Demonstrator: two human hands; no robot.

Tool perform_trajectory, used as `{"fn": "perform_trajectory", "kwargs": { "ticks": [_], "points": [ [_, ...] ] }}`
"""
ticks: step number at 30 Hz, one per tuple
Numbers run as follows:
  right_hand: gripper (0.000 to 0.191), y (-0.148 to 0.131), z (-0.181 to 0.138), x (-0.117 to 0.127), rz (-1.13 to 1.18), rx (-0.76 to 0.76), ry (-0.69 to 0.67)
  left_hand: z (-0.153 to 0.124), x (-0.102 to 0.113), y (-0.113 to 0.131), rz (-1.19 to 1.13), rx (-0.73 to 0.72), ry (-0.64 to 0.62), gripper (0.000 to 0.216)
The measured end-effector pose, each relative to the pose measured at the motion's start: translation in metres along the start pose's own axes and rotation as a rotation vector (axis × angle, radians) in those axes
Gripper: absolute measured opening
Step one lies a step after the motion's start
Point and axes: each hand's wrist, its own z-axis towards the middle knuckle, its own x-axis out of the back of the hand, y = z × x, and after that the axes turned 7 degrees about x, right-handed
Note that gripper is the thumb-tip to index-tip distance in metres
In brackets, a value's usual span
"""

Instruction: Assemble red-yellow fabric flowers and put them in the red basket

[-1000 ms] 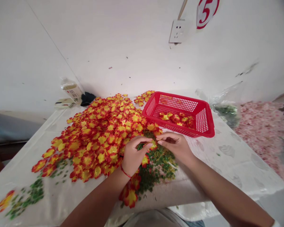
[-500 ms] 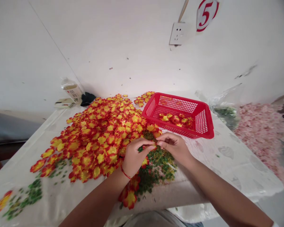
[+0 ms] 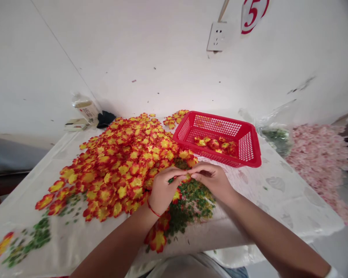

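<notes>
Fingers (image 3: 174, 174) of both hands pinched shut at the tips, low over the table (image 3: 278, 208). What am I seeing from here?

A small red-and-yellow flower (image 3: 187, 178), gripped between left hand (image 3: 164, 189) and right hand (image 3: 211, 181). The fingertips hide most of it.

Step in hand?

Both hands work that one flower, just above green bits (image 3: 191, 208) and right beside the flower heap (image 3: 118, 166).

And what lies ready for the next move?

A red basket (image 3: 214, 117), just beyond the right hand, with loose flowers (image 3: 214, 144) lying in it.

Farther out?

Pink petals (image 3: 319, 162) beyond the table's right edge, and a wall socket (image 3: 217, 36) above, over a red cord (image 3: 152, 211) on the left wrist in the foreground.
</notes>
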Motion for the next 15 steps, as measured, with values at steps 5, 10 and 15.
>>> {"fn": "perform_trajectory", "kwargs": {
  "ticks": [5, 10, 15],
  "points": [
    [0.024, -0.002, -0.001, 0.000, -0.028, -0.021, -0.011, 0.001, 0.001, 0.003, -0.004, 0.008, -0.009, 0.018],
    [0.033, -0.007, -0.003, -0.005, -0.008, -0.107, 0.017, -0.002, 0.000, 0.010, -0.010, 0.080, -0.021, 0.012],
    [0.035, -0.009, -0.002, -0.006, -0.043, -0.078, 0.035, -0.004, -0.002, 0.013, -0.014, 0.118, 0.006, 0.005]
  ]
}}
